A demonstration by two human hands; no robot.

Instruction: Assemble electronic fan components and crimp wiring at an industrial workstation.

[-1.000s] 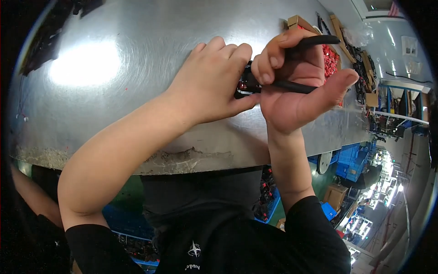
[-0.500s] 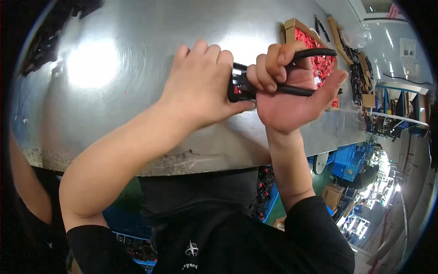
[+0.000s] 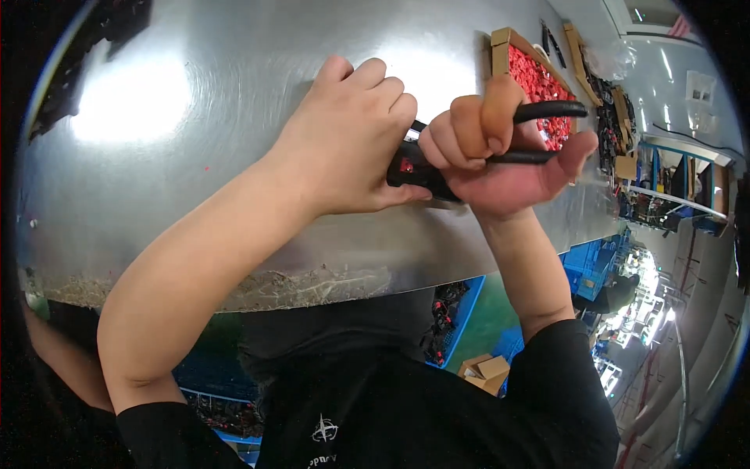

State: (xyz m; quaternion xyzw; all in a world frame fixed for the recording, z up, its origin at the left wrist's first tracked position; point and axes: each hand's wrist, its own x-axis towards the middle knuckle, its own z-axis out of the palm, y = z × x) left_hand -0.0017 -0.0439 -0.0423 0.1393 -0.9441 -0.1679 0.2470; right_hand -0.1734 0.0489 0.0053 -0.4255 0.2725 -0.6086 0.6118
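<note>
My right hand (image 3: 488,160), palm turned up, is closed round the black handles of a pair of pliers (image 3: 551,111). The two handle ends stick out apart on the right, and the tool's head points toward my left hand (image 3: 361,129). That hand curls with its knuckles up and its thumb below, gripping a black part (image 3: 419,166) against the head of the pliers. A small red piece (image 3: 406,165) shows in the black part. My fingers hide most of where the part and the pliers meet.
A cardboard tray (image 3: 500,55) full of small red pieces lies on the metal table (image 3: 234,94), beyond my right hand. Further back is another pair of pliers (image 3: 553,43). Dark parts lie at the far left. Below the table edge are a blue crate (image 3: 462,324) and an open carton (image 3: 486,371).
Both hands have shifted slightly to the right, with the pliers and black part still held. My right fingers have closed further round the handles, which now sit nearer each other.
</note>
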